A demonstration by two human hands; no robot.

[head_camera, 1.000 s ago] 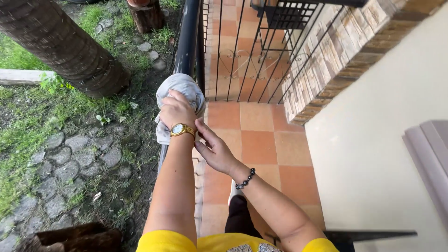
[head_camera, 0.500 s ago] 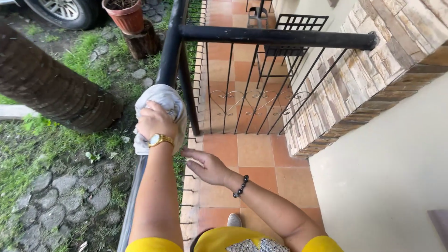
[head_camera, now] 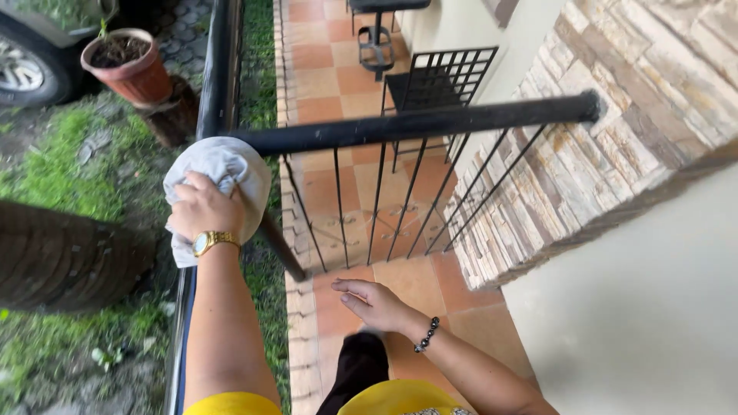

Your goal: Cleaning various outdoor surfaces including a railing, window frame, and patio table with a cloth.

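The cloth under the left hand is pale grey, plain, and lies against the black rail. On that wrist sits a gold watch. The right hand, below the rail, wears a bracelet of dark beads. Both sleeves are yellow. Behind the rail's thin black bars, the floor is a checker of orange and paler peach tiles. Right of the rail, the stone wall mixes grey, tan and brown strips. Left of the rail, a terracotta pot stands beside green grass.
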